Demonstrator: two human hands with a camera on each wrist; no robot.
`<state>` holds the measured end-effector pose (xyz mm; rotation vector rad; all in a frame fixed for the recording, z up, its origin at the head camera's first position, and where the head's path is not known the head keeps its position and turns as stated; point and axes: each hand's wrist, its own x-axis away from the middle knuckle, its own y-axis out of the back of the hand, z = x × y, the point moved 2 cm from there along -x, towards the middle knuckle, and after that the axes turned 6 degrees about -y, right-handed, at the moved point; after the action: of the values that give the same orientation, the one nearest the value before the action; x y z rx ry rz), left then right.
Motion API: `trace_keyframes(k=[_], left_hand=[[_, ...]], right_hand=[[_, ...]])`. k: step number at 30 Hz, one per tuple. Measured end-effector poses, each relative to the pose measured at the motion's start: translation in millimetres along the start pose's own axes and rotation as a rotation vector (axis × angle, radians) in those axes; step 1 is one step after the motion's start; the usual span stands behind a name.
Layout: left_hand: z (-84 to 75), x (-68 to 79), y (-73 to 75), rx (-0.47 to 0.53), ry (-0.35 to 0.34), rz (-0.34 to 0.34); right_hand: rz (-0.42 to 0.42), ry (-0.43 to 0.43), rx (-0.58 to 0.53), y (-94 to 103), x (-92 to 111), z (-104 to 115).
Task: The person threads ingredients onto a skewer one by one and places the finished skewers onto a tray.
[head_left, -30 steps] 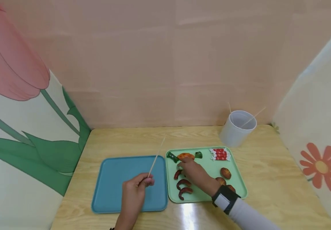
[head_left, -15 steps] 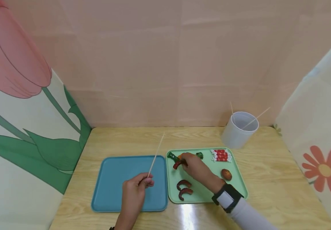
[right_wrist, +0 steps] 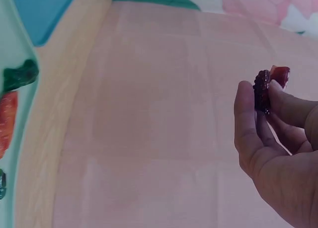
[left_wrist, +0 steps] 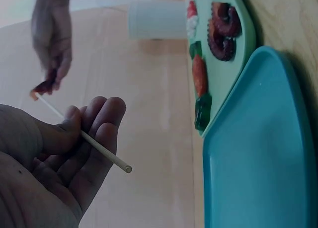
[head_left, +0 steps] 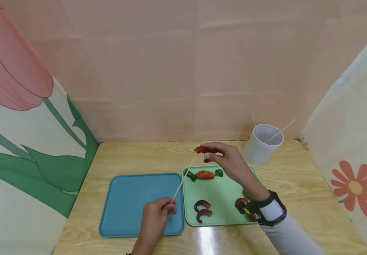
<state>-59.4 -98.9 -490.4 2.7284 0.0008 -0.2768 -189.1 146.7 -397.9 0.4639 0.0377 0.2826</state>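
Lifted since the earlier frame, the right hand [head_left: 229, 159] has carried a curled reddish piece [head_left: 201, 149] up from low over the green tray [head_left: 221, 209], and the stick [head_left: 183, 180] leans further toward 1 o'clock. The step in hand looks like bringing piece and stick tip together.

Nearest, the left hand [head_left: 155, 215] pinches the stick near its lower end between thumb and fingers, over the right side of the blue tray [head_left: 132, 205]. At 3 o'clock from it, two similar pieces [head_left: 204, 213] lie in the green tray.

Farther off, at 1 o'clock from the left hand, the right hand pinches the piece between thumb and fingertips, orange end toward the tip; whether they touch cannot be told. The next move seems to call for lining up that end and keeping the stick steady. Beyond, at 2 o'clock from the right hand, stands a pale cup [head_left: 257, 150].
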Motion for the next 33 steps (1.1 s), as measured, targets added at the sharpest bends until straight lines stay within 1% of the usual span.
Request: trace_keyframes(k=[3, 6, 10, 15, 22, 28, 33], left_hand=[[0.8, 0.7, -3.4, 0.018, 0.006, 0.027], [-0.3, 0.5, -5.4, 0.049, 0.025, 0.040], [-3.6, -0.7, -5.7, 0.065, 0.032, 0.034], [-4.1, -1.9, -6.4, 0.055, 0.030, 0.018], [-2.7, -0.9, -9.2, 0.083, 0.060, 0.031], [-3.5, -1.4, -10.4, 0.078, 0.084, 0.034], [-5.8, -2.0, -11.7, 0.093, 0.088, 0.044]], right_hand=[[0.011, 0.008, -0.054, 2.5, 2, 7], [0.019, 0.011, -0.069, 1.7, 3, 11], [0.030, 0.004, -0.061, -1.7, 4, 13], [0.042, -0.020, -0.060, -6.3, 5, 14], [0.058, -0.029, -0.087, -10.1, 4, 12], [0.075, -0.048, -0.159, -11.7, 3, 10], [0.081, -0.094, -0.229, -13.5, 2, 10]])
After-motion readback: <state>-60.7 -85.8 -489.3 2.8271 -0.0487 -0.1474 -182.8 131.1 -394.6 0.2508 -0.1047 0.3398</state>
